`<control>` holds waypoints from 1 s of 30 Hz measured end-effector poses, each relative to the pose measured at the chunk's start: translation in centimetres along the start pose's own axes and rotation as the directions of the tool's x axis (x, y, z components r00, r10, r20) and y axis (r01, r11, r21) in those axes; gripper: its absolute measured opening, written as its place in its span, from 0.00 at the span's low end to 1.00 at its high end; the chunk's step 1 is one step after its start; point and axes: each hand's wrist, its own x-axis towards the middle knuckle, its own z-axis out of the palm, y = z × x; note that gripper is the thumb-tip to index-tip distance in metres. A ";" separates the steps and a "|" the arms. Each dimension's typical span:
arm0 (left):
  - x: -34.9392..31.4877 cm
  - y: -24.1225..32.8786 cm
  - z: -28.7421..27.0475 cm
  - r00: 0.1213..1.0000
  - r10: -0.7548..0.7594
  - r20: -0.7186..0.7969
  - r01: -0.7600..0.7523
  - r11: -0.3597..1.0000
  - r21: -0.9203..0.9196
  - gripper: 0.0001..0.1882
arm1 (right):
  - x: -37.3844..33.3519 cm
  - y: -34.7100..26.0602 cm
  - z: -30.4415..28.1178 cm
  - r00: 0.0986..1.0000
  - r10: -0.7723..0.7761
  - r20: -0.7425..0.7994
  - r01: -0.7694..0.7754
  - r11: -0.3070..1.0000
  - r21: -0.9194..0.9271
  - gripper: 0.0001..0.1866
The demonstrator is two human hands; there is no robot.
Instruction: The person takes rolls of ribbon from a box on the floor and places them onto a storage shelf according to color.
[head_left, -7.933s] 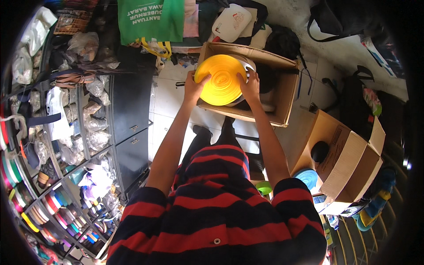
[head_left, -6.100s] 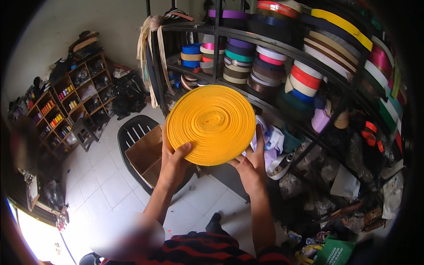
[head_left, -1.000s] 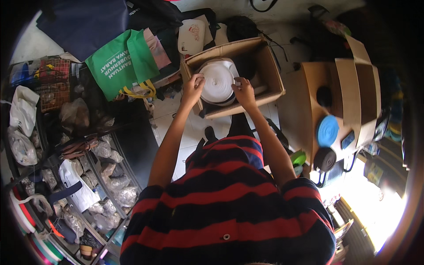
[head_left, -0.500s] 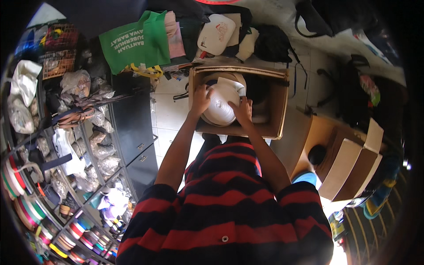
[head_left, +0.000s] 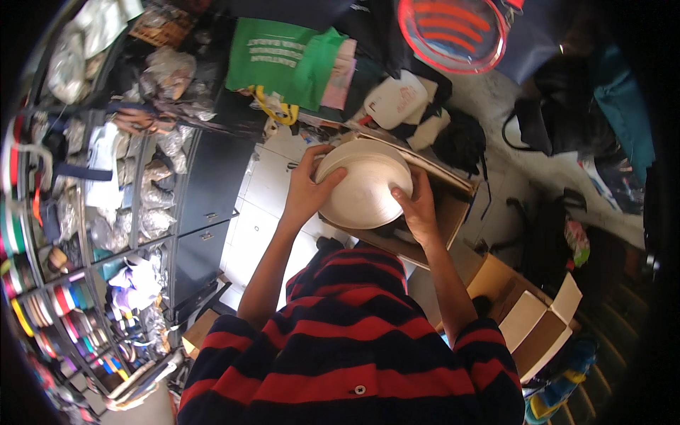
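Both my hands hold a wide, round metal bowl [head_left: 365, 191], pale silver with a shallow inside that faces up. My left hand [head_left: 312, 185] grips its left rim, thumb over the edge and fingers around the outer side. On the opposite rim, my right hand [head_left: 419, 205] has its thumb inside and its fingers behind the wall. Beneath and behind the bowl stands an open cardboard box [head_left: 451, 212]. The bowl covers much of the box, so most of its contents are hidden.
Left of me are a dark cabinet [head_left: 200, 180] and shelves with ribbon rolls [head_left: 35, 315]. A green bag [head_left: 273, 62] and a white flat pouch [head_left: 392, 100] lie beyond the box. Another open cardboard box [head_left: 528, 319] stands at the right.
My hands have risen from inside the box, bringing up the bowl, which now faces me. The view has turned, so the box appears tilted and further right.
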 end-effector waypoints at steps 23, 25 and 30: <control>-24.1 11.9 -29.2 0.471 0.669 -0.575 -0.720 0.668 0.187 0.14 | -7.4 -14.1 36.8 0.544 -0.679 0.493 0.666 0.706 0.239 0.19; -26.0 10.9 -31.5 0.396 0.665 -0.633 -0.745 0.636 0.202 0.15 | -9.0 -12.3 40.2 0.605 -0.643 0.470 0.559 0.763 0.325 0.20; -31.6 7.1 -33.9 0.205 0.482 -0.852 -0.696 0.684 0.219 0.21 | -14.6 -9.1 48.0 0.736 -0.454 0.502 0.193 0.852 0.487 0.27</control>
